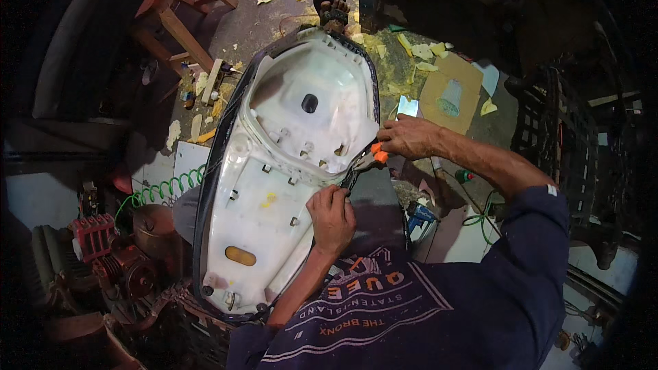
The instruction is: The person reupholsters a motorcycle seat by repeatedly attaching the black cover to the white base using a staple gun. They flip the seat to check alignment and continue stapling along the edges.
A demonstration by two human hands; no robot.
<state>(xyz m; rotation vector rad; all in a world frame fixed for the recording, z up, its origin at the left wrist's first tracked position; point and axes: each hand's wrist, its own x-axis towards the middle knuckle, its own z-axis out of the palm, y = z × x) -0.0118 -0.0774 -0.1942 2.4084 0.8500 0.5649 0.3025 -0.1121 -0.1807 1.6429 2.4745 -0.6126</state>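
A motorcycle seat lies upside down before me, its white plastic base (pixel 264 209) facing up and a black cover (pixel 209 199) wrapped round its rim. My left hand (pixel 332 219) is closed on the cover's edge at the right side of the base, fingertips pressed together near the narrow waist. Just beyond it, my right hand (pixel 408 137) grips orange-handled pliers (pixel 379 153). Their jaws point toward the black edge; whether they pinch the cover is too dark to make out. The seat rests across my lap area.
A blue staple gun (pixel 420 216) lies at the right. Green coiled hose (pixel 161 190) runs left toward a compressor (pixel 133 270). A wooden stool (pixel 181 14), foam scraps (pixel 425 55), cardboard (pixel 445 82) and a sandalled foot (pixel 332 10) are on the far floor.
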